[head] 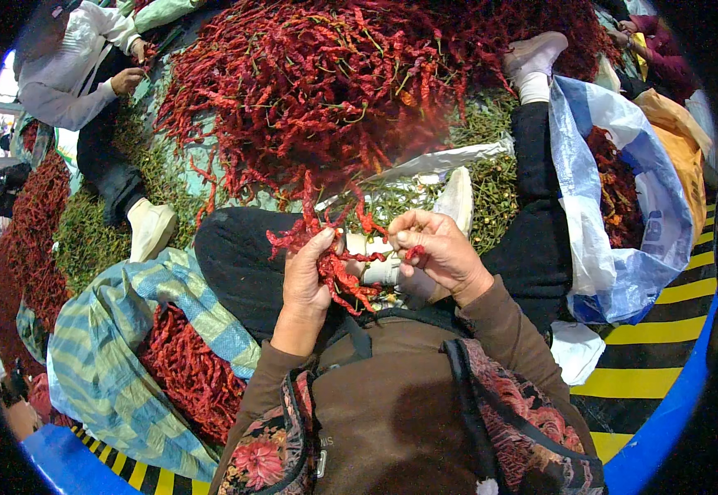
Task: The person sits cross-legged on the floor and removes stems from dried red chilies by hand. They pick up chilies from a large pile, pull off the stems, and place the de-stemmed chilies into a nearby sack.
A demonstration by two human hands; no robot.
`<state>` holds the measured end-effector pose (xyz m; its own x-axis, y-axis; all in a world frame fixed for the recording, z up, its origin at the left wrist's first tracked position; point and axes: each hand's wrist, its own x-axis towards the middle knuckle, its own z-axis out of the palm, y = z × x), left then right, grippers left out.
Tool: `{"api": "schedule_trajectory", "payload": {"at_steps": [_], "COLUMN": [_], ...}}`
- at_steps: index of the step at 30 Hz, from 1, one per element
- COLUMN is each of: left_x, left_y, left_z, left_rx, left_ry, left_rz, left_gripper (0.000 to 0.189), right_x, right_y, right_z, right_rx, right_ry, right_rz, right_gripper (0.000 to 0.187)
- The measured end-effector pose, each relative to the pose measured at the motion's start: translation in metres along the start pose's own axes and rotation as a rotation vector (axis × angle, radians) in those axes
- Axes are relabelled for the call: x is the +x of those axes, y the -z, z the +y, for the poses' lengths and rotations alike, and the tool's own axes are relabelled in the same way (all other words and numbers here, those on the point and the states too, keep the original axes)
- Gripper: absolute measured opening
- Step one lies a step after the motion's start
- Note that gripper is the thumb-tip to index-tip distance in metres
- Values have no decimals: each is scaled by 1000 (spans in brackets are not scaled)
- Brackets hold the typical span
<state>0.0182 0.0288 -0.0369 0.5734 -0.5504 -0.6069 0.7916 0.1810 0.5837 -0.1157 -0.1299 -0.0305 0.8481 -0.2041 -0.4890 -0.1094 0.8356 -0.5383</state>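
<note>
My left hand (309, 272) is closed around a loose bunch of dried red chili peppers (343, 278), which stick out on both sides of the thumb. Just right of it, my right hand (436, 250) pinches a chili's stem end between thumb and fingers, with a short red piece of chili (414, 252) by the fingers. Both hands are above my crossed legs. Beyond them lies a large heap of dried red chilies (309, 93), some with pale green stems. Green stems (495, 192) are scattered between the heap and my legs.
At left, a striped green-blue woven sack (105, 371) holds red chilies; at right, a white-blue sack (581, 154) holds darker ones. A co-worker's hands (128, 80) are at upper left, another person (662, 55) at upper right. A white cloth (575, 352) lies on yellow-black striped flooring (637, 380).
</note>
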Motion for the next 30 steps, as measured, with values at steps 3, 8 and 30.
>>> {"api": "schedule_trajectory", "payload": {"at_steps": [3,8,30], "left_x": [1,-8,-10], "left_y": [3,-11,-10], "left_z": [-4,-3,-15], "left_rx": [57,223,258], "left_ry": [9,-9,-6], "left_rz": [7,-34,-56], "left_gripper": [10,17,19], "right_x": [1,2,2], "right_y": [3,3,-17], "right_z": [1,4,20], "right_rx": [184,163,-831], "right_ry": [15,35,230], "right_rz": [-26,-79,38], "right_gripper": [16,25,13]}}
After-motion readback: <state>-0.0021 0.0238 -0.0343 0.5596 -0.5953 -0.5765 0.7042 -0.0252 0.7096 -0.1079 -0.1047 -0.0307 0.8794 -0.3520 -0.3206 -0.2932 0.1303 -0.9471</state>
